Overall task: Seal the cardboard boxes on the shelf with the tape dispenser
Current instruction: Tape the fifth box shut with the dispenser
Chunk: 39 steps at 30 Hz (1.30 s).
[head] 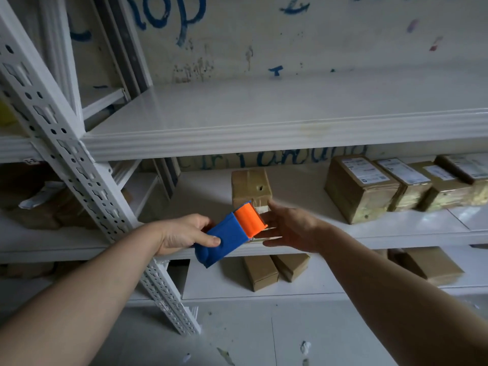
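My left hand (182, 233) grips the blue handle of a blue and orange tape dispenser (232, 233), held in front of the middle shelf (396, 233). My right hand (290, 228) is open beside the dispenser's orange end, fingers straight, its fingertips hidden behind the dispenser. Just behind both hands a small cardboard box (250, 187) stands alone on the middle shelf, with tape across its top and a small hole. A row of taped boxes with white labels (361, 188) stands at the right of the same shelf.
A white perforated upright (79, 175) crosses diagonally at the left. The top shelf (264, 112) is bare. More brown boxes (264, 270) lie on the lower shelf, another at its right (427, 265). Wrapped parcels (42, 204) fill the left bay. Grey floor below.
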{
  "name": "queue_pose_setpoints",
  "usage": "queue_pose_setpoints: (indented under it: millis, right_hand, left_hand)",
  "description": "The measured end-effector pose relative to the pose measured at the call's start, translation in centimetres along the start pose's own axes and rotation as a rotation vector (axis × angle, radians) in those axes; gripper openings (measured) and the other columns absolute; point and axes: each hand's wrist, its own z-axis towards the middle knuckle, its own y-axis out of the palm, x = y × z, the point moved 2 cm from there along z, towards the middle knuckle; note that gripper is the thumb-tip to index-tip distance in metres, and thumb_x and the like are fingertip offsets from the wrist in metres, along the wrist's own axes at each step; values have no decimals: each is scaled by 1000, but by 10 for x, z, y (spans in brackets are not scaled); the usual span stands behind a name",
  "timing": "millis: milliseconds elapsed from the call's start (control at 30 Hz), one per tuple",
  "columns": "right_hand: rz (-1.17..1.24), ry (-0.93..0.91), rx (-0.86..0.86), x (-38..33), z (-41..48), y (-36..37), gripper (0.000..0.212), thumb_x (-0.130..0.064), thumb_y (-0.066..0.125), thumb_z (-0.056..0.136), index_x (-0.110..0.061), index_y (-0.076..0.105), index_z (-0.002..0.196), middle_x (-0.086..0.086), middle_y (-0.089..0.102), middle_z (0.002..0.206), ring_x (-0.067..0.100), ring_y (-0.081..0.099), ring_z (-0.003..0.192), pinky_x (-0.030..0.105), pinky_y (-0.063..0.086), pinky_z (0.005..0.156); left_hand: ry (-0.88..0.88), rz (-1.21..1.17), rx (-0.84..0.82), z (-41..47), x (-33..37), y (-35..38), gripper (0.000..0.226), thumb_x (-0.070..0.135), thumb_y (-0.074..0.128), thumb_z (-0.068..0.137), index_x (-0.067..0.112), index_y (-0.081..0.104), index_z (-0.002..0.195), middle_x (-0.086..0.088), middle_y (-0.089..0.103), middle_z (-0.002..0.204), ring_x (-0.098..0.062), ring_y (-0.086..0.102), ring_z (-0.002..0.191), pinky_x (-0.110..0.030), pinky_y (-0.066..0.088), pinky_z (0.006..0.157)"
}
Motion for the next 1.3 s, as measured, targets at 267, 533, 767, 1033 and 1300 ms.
queue_pose_setpoints:
  millis: [267, 533, 767, 1033, 1300]
  right_hand:
    - [99, -32, 44, 8, -14, -9, 47, -50, 58, 82, -8, 64, 103, 11, 70, 97, 21, 69, 91, 29, 57, 78]
    - [99, 21, 1, 13, -15, -3, 50, -49, 64, 76, -8, 65, 105, 8, 73, 91, 17, 71, 87, 29, 59, 75]
    - [222, -4, 11, 12, -5, 8, 28, -31, 44, 101, -10, 62, 99, 10, 71, 88, 19, 72, 79, 30, 59, 73]
    - [119, -88, 114, 2, -3, 12, 40, -42, 54, 94, -4, 63, 104, 11, 70, 84, 21, 70, 77, 30, 58, 68]
    - [252, -39, 30, 3, -4, -3, 33, -22, 36, 104, -4, 63, 98, 13, 71, 79, 19, 70, 72, 31, 59, 72]
  left_hand:
    - [-11, 247, -14, 5, 20, 20, 79, 45, 88, 47, 14, 55, 111, -9, 66, 110, -23, 63, 102, -42, 52, 93]
    - [89, 569, 245, 2, 23, 16, 74, 46, 81, 49, 34, 41, 109, 9, 51, 104, -12, 55, 91, -32, 51, 74]
    - [156, 528, 215, -8, 14, 7, 43, 23, 79, 63, 24, 44, 87, 5, 49, 82, -11, 46, 67, -28, 40, 61]
    - [176, 836, 370, 1, 23, 9, 90, 48, 79, 58, 36, 27, 131, 8, 52, 112, -17, 57, 96, -32, 50, 77]
    - [257, 690, 364, 3, 27, 10, 64, 26, 74, 63, 44, 38, 113, 11, 55, 91, -14, 57, 80, -32, 48, 65]
